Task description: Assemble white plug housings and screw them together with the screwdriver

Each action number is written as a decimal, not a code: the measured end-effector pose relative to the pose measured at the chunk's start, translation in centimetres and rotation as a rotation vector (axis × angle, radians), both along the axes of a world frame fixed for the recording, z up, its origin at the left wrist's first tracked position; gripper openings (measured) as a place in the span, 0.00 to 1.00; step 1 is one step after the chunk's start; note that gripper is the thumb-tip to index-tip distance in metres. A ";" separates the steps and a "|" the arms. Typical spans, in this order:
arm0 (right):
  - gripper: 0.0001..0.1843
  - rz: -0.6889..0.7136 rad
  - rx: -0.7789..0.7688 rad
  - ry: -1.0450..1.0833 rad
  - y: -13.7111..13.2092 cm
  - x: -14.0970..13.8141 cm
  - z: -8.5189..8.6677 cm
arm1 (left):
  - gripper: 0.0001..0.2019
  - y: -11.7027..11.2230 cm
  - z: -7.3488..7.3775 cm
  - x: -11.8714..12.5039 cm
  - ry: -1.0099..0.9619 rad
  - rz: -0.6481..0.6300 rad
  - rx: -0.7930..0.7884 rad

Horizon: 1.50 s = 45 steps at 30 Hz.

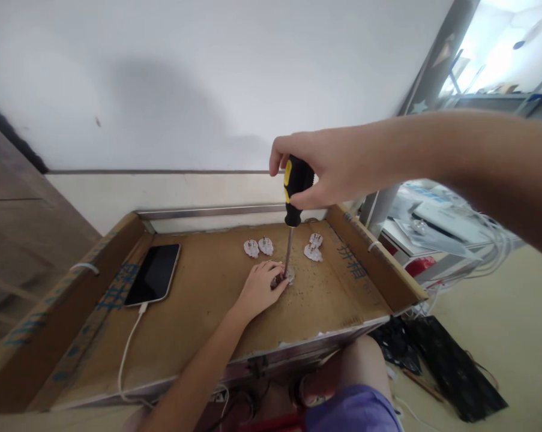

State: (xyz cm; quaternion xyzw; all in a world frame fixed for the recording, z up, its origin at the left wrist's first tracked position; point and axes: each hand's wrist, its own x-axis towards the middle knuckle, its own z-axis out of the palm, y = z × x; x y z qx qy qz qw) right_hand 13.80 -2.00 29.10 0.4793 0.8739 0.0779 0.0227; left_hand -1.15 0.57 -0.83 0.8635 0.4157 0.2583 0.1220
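My right hand [325,165] is closed around the black and yellow handle of a screwdriver [294,195], held upright. Its shaft points down into a small clear plastic plug part [287,276] on the cardboard work surface [198,300]. My left hand [259,288] rests on the cardboard with its fingers pinched on that plug part, holding it at the screwdriver's tip. Several more clear plug parts lie just beyond: a pair [258,246] to the left and a pair [314,247] to the right.
A black phone [154,274] lies on the left of the cardboard with a white cable [127,351] running toward the front edge. Raised cardboard flaps border both sides. White cables and papers [437,222] sit right; black bags [442,360] lie on the floor.
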 end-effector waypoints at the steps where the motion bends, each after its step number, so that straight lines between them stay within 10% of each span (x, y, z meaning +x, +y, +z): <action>1: 0.25 0.010 -0.032 0.002 -0.1 0.2 0.1 | 0.05 0.0 0.0 0.0 -0.006 0.003 -0.007; 6: 0.23 -0.065 0.180 -0.038 -0.8 0.5 0.1 | 0.05 0.0 0.0 0.0 -0.030 0.017 -0.015; 11: 0.26 -0.026 -0.028 -0.047 -0.6 0.3 0.1 | 0.05 0.0 0.0 0.1 -0.025 0.029 -0.010; 16: 0.26 -0.094 0.128 -0.039 -0.4 -0.4 0.2 | 0.05 -0.1 0.0 0.1 -0.007 0.030 -0.007; 21: 0.29 -0.097 -0.166 -0.072 -0.2 -0.9 1.1 | 0.05 -0.1 0.2 0.2 -0.006 0.032 -0.008; 26: 0.27 -0.188 0.067 -0.054 0.3 -1.5 0.8 | 0.05 -0.2 0.2 0.1 0.008 0.019 -0.004; 32: 0.28 -0.092 -0.172 -0.071 0.5 -1.8 1.2 | 0.05 -0.1 0.1 0.1 0.006 0.021 0.001; 36: 0.24 -0.193 0.031 -0.056 0.3 -2.1 1.0 | 0.06 -0.1 0.1 0.1 0.007 0.015 0.008; 41: 0.28 -0.096 -0.203 -0.054 0.6 -1.7 1.3 | 0.05 -0.1 0.2 0.1 -0.014 0.023 -0.006; 45: 0.24 -0.222 -0.057 -0.088 0.4 -1.5 1.0 | 0.05 -0.1 0.1 0.0 -0.038 0.002 -0.017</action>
